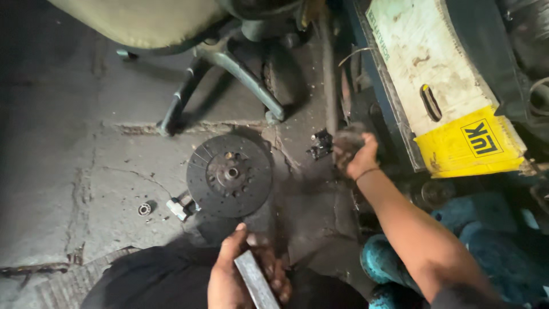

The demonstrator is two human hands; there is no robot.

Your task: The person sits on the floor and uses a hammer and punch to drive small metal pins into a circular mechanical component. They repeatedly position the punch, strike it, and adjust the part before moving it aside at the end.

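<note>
A round dark clutch disc [229, 175] lies flat on the concrete floor. My left hand [229, 274] is at the bottom centre, just below the disc, closed around a flat grey metal bar [255, 281]. My right hand [361, 157] reaches out to the right of the disc and is closed on a dark greasy lump [346, 142]; what that lump is cannot be made out. A small black part [320, 144] sits on the floor just left of that hand.
A bearing ring [144, 209] and a small pale metal piece [178, 207] lie left of the disc. A chair base [229, 63] stands behind it. A white and yellow carton [440, 74] leans at upper right. Teal cloth [383, 260] is at lower right.
</note>
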